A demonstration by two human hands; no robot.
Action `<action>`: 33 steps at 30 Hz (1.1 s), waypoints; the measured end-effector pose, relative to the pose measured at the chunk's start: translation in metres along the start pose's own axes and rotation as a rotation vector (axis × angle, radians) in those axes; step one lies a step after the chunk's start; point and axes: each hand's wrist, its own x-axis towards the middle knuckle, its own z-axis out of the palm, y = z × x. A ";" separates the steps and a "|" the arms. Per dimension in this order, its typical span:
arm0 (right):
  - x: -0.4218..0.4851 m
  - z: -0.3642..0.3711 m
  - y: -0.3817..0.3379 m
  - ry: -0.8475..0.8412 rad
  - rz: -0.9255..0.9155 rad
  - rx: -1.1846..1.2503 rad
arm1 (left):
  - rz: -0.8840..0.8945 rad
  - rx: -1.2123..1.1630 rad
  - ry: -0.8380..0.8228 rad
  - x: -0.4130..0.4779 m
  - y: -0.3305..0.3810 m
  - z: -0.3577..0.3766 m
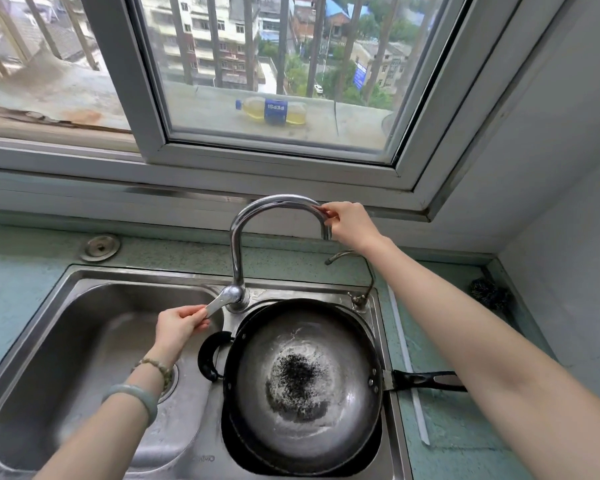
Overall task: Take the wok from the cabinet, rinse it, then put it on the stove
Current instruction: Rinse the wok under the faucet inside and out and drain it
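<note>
The dark metal wok sits in the right basin of the steel double sink, its long black handle pointing right over the counter and a small loop handle on its left. A dark patch and wet streaks mark its bottom. The chrome gooseneck faucet arches above it. My left hand pinches the faucet's lever at the base. My right hand grips the spout's downturned end above the wok. No running water shows.
A small second tap stands behind the wok. A dark scrubber lies on the green counter at the right by the wall. A capped hole sits behind the left basin. Outside the window lies a bottle.
</note>
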 end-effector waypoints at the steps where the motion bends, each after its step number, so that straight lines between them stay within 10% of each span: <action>1: 0.003 0.000 0.000 0.007 0.004 -0.005 | -0.002 -0.005 -0.002 -0.001 0.000 0.000; 14: -0.010 0.003 0.001 0.028 0.045 0.083 | -0.006 0.040 -0.005 -0.005 0.005 0.001; 21: -0.113 0.005 0.043 0.268 -0.283 -0.015 | -0.014 0.064 -0.043 -0.016 -0.009 -0.002; 28: -0.191 0.049 0.140 -0.426 0.164 -0.376 | -0.078 0.358 -0.157 -0.025 -0.041 -0.012; 33: -0.208 0.064 0.168 -0.617 0.297 -0.472 | -0.140 0.474 -0.161 -0.020 -0.053 -0.006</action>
